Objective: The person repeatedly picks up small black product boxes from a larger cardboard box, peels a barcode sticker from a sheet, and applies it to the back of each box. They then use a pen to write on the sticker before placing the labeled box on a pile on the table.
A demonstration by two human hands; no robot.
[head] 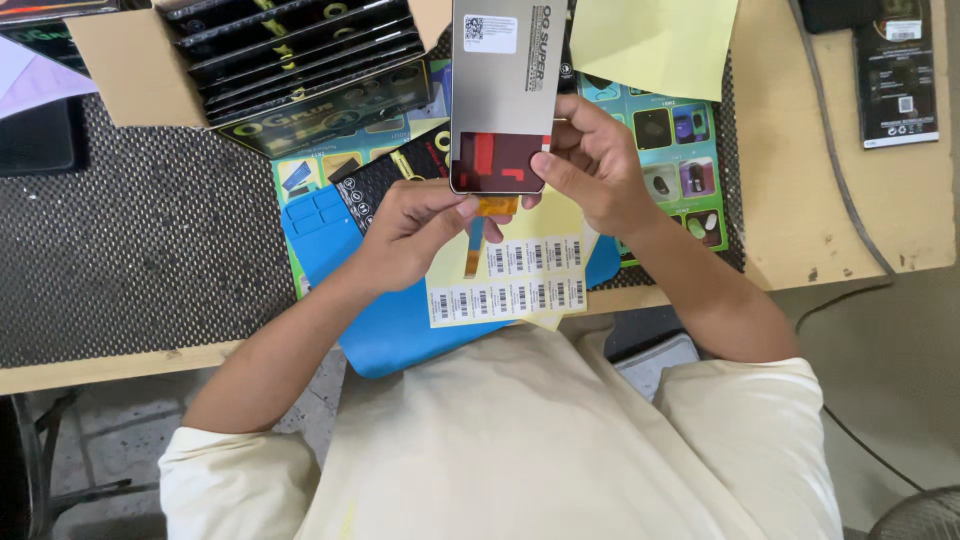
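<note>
Nearest the camera, the person's pale cream shirt (560,440) fills the lower middle of the view, both forearms reaching up from it over the tabletop (850,220). Between the hands stands a flat grey phone display panel (503,90), held upright above the work area with its dark lower end toward the person. The right hand (598,165) grips the panel's lower right edge, fingers (560,165) curled closed around it. The left hand (410,230) pinches the orange flex ribbon (496,206) that hangs from the panel's bottom edge, thumb and fingertips closed on it.

Directly under the hands lies a yellow sheet of barcode stickers (510,285), resting on a blue work mat (400,330). A colourful printed mat (685,160) shows to the right, partly covered by a loose yellow paper (655,40). A cardboard box of dark flat packages (300,50) sits at upper left on a black mesh pad (150,240). A grey cable (840,170) runs down the right side, well apart from the hands.
</note>
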